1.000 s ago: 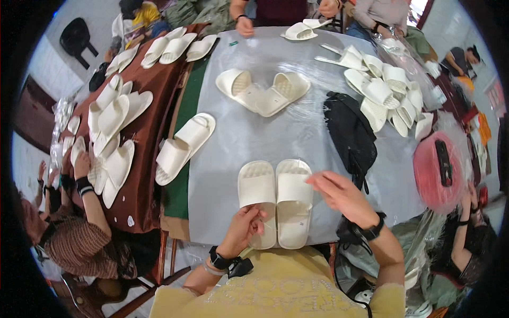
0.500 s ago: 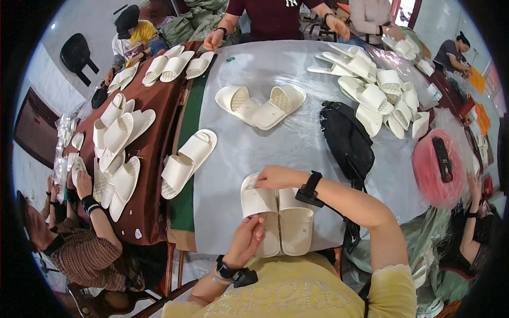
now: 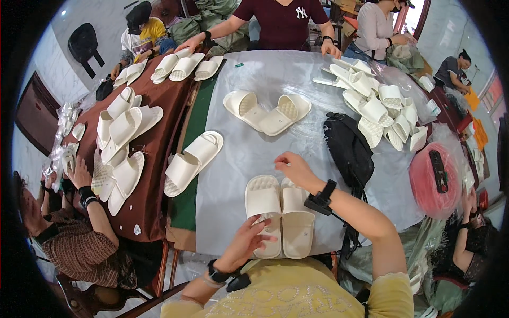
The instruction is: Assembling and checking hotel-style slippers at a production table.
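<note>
Left hand (image 3: 248, 239) spread at the near slippers (image 3: 263, 190), aligned side by side on the bench (image 3: 222, 212) — that much looks done; right hand (image 3: 296, 169) curled over their far end, pinch unclear — a jumbled slipper heap (image 3: 374, 112) rightward lies unpaired

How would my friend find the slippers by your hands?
Find the big grey-covered table. At its near edge, by the yellow shirt, is a white slipper pair. Unlike the V-shaped pair farther back, these lie straight, side by side.
</note>
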A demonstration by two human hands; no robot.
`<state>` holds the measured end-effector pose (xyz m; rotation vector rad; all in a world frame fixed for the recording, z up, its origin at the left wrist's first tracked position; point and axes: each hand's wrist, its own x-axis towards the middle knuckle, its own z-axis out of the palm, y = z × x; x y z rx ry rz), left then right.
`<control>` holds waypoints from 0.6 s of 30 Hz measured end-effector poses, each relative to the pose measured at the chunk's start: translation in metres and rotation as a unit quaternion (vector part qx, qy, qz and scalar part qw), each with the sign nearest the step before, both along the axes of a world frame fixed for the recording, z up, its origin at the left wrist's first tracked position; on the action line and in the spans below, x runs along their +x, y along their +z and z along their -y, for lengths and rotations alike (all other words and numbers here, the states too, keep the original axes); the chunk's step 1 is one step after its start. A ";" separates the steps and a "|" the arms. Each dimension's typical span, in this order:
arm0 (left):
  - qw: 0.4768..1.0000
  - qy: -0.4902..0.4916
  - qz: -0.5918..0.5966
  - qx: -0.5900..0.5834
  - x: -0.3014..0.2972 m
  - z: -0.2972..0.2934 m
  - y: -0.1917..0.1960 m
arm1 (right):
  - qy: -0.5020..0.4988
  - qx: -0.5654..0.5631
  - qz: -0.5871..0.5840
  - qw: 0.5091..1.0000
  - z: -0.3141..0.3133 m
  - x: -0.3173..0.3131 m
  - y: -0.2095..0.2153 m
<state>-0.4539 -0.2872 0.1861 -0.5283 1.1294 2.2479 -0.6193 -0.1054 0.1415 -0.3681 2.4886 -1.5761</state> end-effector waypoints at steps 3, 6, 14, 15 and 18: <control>0.948 -0.147 -0.167 -0.228 -0.001 0.025 0.019 | -0.021 -0.093 0.010 0.995 -0.015 0.012 0.018; 0.770 -0.182 -0.399 -0.464 -0.043 0.031 0.017 | -0.073 -0.129 0.091 0.985 -0.015 0.034 0.052; 0.772 -0.258 -0.420 -0.402 -0.128 -0.027 0.006 | -0.174 -0.202 0.048 0.963 -0.016 0.053 0.041; 0.779 -0.238 -0.395 -0.426 -0.127 -0.023 0.004 | -0.185 -0.199 0.034 0.962 -0.012 0.056 0.038; 0.709 -0.109 -0.502 -0.483 -0.117 -0.010 -0.036 | -0.133 -0.192 0.147 0.961 -0.016 0.094 0.037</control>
